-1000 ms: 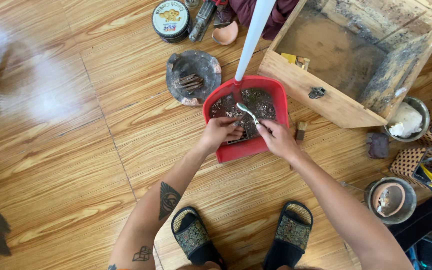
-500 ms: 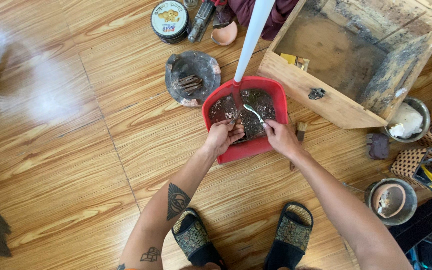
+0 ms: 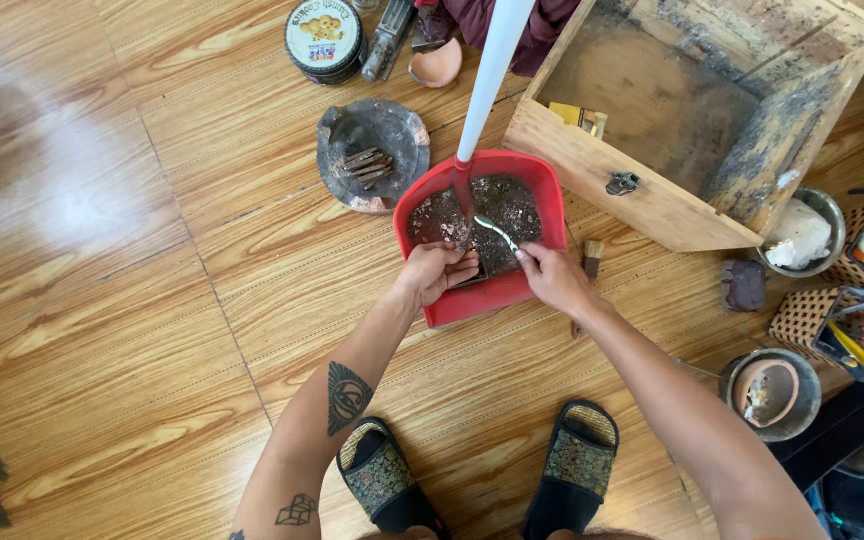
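Over the red dustpan (image 3: 487, 290) of dark debris on the wooden floor (image 3: 132, 300), the left hand (image 3: 434, 273) pinches a small dark piece while the right hand (image 3: 553, 277) grips a pale toothbrush (image 3: 495, 230) above it.

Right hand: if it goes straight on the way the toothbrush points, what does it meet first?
Probably the white handle base in the red dustpan; the right hand aims its toothbrush up-left.

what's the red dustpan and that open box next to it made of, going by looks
The red dustpan looks like moulded plastic: even colour, smooth rim with a slight sheen, holding dark dirt. The open box looks like bare, unfinished wood: visible grain on its pale front board, dark stains inside, and what seems a small metal latch.
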